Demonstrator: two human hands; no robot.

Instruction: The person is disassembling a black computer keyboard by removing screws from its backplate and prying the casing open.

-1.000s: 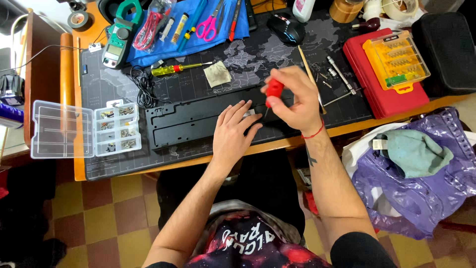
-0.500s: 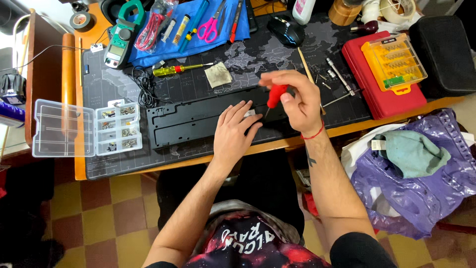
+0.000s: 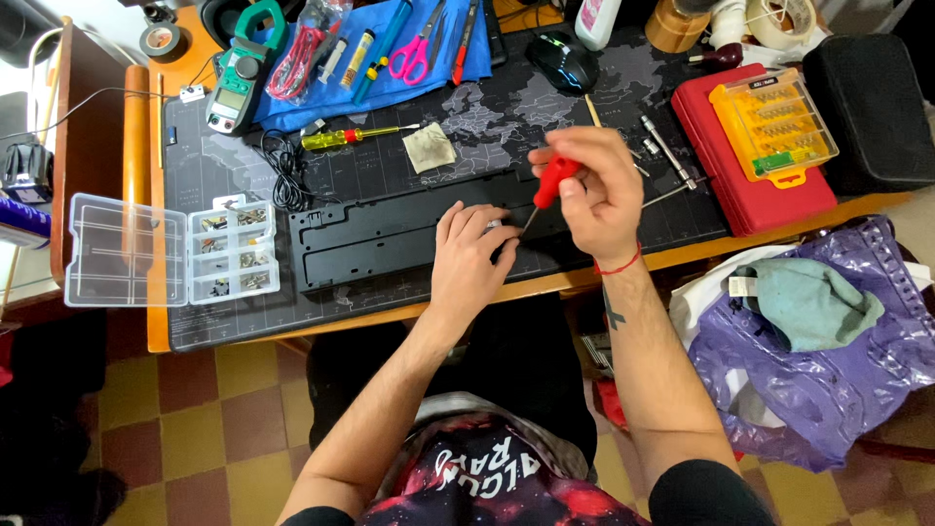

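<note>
Since a second ago the right hand [image 3: 596, 190] barely shifted, fingers still pinching the red-handled screwdriver [image 3: 552, 183] tip-down on the long black plastic keyboard case [image 3: 390, 234] lying across the dark desk mat [image 3: 487, 117], left hand [image 3: 472, 255] fingertips pressed together steadying a screw, so mid-job I'd say.

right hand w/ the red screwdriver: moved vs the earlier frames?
Yes. The right hand and red screwdriver tipped up and away from the desk's near edge, judged against the black panel.
</note>
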